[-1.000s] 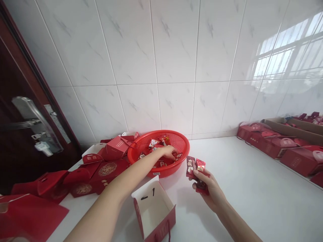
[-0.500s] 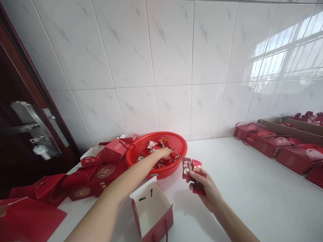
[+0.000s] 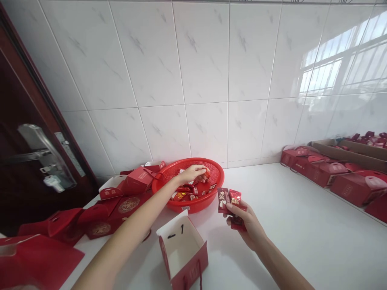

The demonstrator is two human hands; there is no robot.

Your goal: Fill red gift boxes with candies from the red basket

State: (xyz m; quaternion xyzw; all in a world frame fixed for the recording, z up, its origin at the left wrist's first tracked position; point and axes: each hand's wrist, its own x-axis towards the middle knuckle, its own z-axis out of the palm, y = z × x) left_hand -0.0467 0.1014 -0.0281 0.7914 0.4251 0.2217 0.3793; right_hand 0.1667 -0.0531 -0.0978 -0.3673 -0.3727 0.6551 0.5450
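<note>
My left hand is over the red plastic basket, its fingers closed on a red-wrapped candy. Several wrapped candies lie in the basket beneath it. My right hand grips a small bunch of wrapped candies, one dark red with pale lettering and others in shiny red, to the right of the basket. Between my forearms stands an open red gift box with a white inside, its lid flap up. The box's inside shows two short dark cord ends.
Red gift boxes crowd the left side, by a dark door with a metal handle. More red boxes line the right, beside a cardboard carton. A tiled wall rises behind the white table.
My left hand has lifted from among the candies toward the basket's back rim, with a candy now in its fingers. My right hand stays nearly still with its bunch.
</note>
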